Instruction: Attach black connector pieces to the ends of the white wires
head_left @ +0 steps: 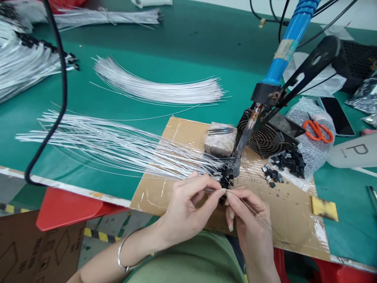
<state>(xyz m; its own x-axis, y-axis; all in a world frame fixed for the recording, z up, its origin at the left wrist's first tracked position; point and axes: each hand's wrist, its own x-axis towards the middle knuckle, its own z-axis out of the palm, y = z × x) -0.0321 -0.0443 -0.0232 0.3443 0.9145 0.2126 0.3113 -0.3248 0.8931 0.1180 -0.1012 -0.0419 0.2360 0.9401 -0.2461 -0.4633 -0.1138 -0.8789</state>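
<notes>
My left hand (191, 206) is closed in a pinch on a thin wire, its end hidden by the fingertips. Close against it, my right hand (250, 220) pinches at the same spot; a fine silvery strand (253, 210) runs across its fingers. What lies between the fingertips is too small to make out. Just beyond both hands, a loose bundle of white wires (123, 145) ends in small black connectors (226, 175). Above these ends a blue-handled soldering iron (287, 51) points downward in a black stand arm (312, 67).
Cardboard (297, 232) covers the green table (241, 51). A fan (262, 137), a wrapped block (220, 143), loose black connectors (288, 163), orange scissors (318, 131) and a yellow sponge (324, 208) lie around. Another wire bundle (159, 86) lies behind. A black cable (62, 78) hangs left.
</notes>
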